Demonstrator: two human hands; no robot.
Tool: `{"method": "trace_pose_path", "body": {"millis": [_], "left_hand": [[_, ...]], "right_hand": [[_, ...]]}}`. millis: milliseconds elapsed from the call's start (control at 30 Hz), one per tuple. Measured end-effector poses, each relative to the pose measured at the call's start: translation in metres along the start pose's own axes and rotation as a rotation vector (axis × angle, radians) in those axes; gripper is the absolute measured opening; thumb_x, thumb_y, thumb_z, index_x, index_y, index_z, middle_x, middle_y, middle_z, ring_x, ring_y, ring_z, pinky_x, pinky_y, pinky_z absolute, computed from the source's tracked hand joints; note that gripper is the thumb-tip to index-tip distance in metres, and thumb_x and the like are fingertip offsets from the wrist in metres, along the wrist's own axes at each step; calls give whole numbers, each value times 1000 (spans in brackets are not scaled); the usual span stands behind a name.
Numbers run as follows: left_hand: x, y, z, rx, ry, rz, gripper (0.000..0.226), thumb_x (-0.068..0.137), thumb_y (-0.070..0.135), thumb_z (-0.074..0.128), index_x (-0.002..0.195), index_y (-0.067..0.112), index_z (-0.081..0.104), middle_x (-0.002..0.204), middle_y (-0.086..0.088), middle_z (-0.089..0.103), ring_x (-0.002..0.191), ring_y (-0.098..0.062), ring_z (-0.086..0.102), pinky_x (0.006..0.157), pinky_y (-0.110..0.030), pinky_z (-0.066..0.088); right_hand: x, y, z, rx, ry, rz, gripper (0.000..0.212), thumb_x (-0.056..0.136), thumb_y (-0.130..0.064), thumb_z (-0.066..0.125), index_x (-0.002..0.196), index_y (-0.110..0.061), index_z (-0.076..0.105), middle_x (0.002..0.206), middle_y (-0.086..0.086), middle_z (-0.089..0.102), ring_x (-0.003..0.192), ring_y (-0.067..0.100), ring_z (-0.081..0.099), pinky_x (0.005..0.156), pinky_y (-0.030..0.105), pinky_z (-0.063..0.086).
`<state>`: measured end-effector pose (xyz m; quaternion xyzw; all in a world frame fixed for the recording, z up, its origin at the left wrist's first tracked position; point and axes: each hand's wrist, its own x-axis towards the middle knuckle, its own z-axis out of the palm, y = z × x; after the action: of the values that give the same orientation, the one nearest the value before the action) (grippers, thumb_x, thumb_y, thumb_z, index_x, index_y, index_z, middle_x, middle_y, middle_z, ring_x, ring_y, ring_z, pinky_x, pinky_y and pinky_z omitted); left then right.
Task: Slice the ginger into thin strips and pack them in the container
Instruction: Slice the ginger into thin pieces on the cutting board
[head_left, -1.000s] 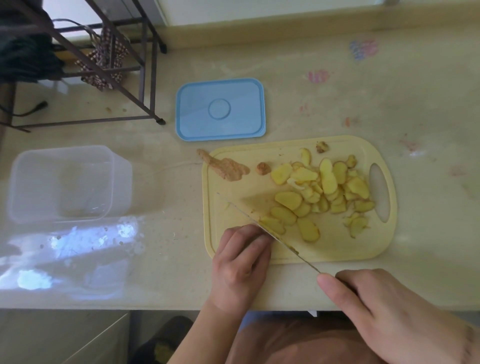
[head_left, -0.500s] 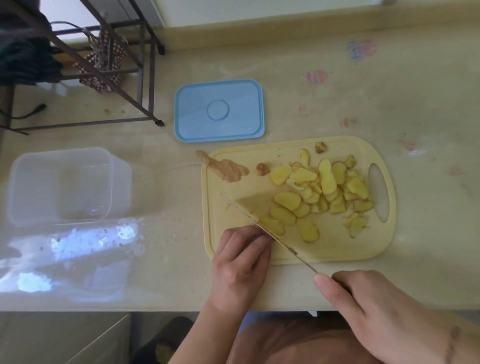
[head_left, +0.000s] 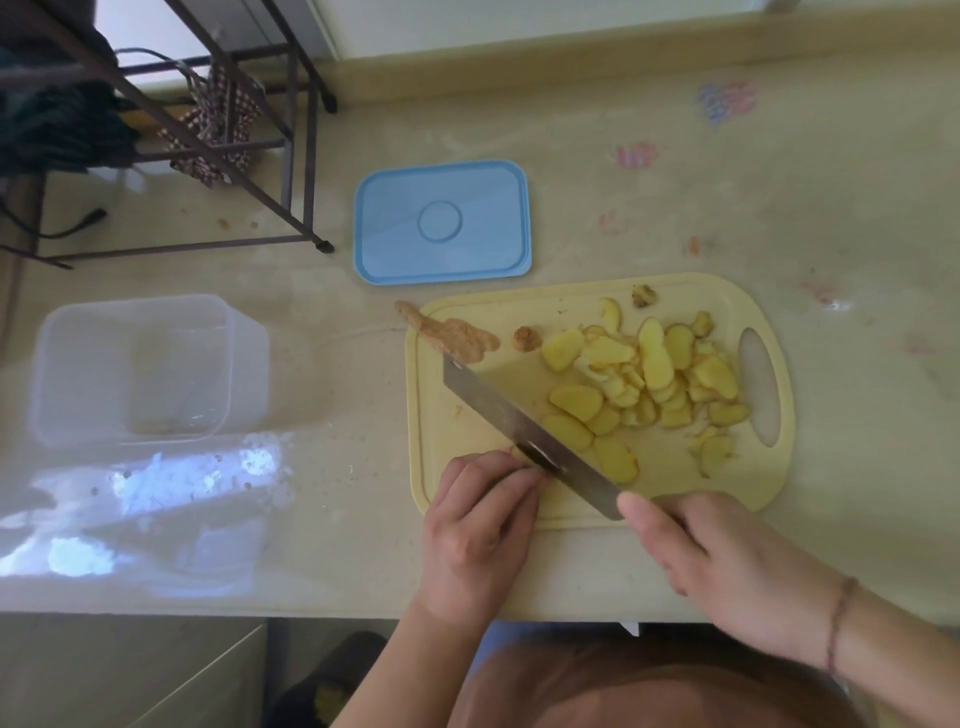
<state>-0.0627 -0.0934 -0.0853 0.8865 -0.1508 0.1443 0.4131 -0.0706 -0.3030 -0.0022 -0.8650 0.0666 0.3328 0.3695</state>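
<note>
Several yellow ginger slices (head_left: 654, 382) lie heaped on a pale yellow cutting board (head_left: 467, 415). My right hand (head_left: 722, 566) grips the handle of a knife (head_left: 524, 426) whose broad blade lies tilted, its flat side showing, slanting from the board's near edge toward the upper left. My left hand (head_left: 480, 525) rests with curled fingers on the board's near left corner, fingertips against the blade and pressing down a small piece of ginger that is mostly hidden. A clear empty plastic container (head_left: 135, 371) stands at the left. Its blue lid (head_left: 441, 223) lies behind the board.
A strip of brown ginger peel (head_left: 447, 332) lies across the board's far left corner, with small brown scraps (head_left: 527, 339) beside it. A dark metal rack (head_left: 223, 130) holding a checked cloth stands at the back left. The counter's front edge runs just below my hands.
The knife blade has tipped from edge-on to show its flat side and sits further over the board. My right hand has moved up to the board's near edge. My left hand has stayed put.
</note>
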Motion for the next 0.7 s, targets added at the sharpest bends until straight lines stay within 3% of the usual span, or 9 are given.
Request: {"method": "trace_pose_path", "body": {"millis": [167, 300, 500, 700], "left_hand": [[0, 2, 1, 28, 7, 20, 7, 80, -1, 82, 85, -1, 77, 91, -9, 71, 90, -26, 66, 86, -31, 53], [0, 1, 1, 26, -1, 30, 6, 82, 0, 80, 86, -2, 77, 92, -11, 71, 88, -29, 65, 84, -33, 53], [-1, 1, 1, 16, 28, 44, 7, 80, -4, 79, 86, -2, 77, 94, -11, 71, 92, -26, 65, 86, -29, 51], [-1, 1, 2, 23, 42, 40, 3, 81, -2, 77, 84, -2, 76, 91, -10, 71, 91, -24, 64, 89, -25, 49]], "right_hand": [[-3, -4, -11, 6, -13, 19, 77, 75, -85, 15, 57, -14, 40, 49, 1, 42, 43, 14, 38, 53, 34, 40], [-20, -17, -5, -58, 30, -50, 75, 79, -81, 15, 55, -14, 37, 49, -2, 43, 49, 13, 42, 51, 21, 33], [-28, -19, -6, -98, 22, -58, 75, 77, -82, 16, 53, -14, 35, 53, -3, 48, 52, 12, 45, 57, 27, 35], [-32, -20, -7, -140, -5, 5, 79, 69, -85, 10, 56, -11, 36, 60, -14, 53, 55, 8, 47, 57, 21, 36]]}}
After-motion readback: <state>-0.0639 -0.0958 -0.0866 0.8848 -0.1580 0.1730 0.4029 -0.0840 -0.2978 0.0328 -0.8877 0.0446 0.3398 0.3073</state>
